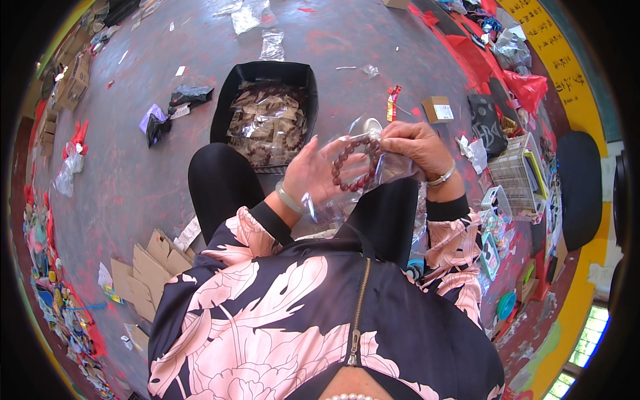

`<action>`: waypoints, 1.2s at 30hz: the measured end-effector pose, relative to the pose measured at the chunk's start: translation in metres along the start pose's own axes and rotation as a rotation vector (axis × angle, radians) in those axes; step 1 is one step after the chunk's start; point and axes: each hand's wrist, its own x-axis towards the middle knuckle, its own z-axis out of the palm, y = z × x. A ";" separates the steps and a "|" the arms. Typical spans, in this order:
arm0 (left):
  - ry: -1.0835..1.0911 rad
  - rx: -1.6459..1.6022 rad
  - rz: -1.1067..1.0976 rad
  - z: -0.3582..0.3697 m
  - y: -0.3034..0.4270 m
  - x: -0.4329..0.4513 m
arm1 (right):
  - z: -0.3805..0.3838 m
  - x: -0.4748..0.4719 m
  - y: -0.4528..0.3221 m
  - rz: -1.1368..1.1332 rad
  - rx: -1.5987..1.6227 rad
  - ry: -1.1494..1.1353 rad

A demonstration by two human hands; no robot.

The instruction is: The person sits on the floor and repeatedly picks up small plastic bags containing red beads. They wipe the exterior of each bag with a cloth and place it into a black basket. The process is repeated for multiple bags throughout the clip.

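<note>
A bracelet of dark reddish-brown round beads [336, 172] is in a clear plastic bag [315, 202] above my lap. My right hand [417, 150] pinches the bag beside the bracelet's right edge, thumb against fingers. Behind the bag is my left hand [310, 172], palm up and fingers spread, with the bracelet in front of its fingers. I cannot tell how firmly the bag rests on that palm. Beyond my knees stands a black open box [215, 117]. Inside it is a pile of clear-bagged beaded bracelets with brown paper-like pieces [267, 117].
A small cardboard box [438, 110] and a red-yellow wrapper [393, 103] lie right of the black box. Black and purple plastic bags [155, 122] are on its left. Flattened cardboard [150, 265] is near my left side. A white plastic basket [515, 175] stands at right.
</note>
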 end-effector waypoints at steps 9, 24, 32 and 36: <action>0.185 -0.115 0.165 -0.038 0.001 0.009 | 0.064 -0.018 -0.058 -0.776 -1.299 0.208; -0.275 -0.480 0.088 -0.007 0.001 -0.003 | 0.091 -0.020 -0.022 -0.929 -0.843 0.405; -0.098 -0.100 0.208 -0.009 -0.012 0.002 | 0.110 0.007 0.051 -0.863 -1.264 0.149; -0.142 -0.389 0.110 -0.023 -0.008 -0.004 | 0.091 0.021 0.039 -0.869 -1.296 0.272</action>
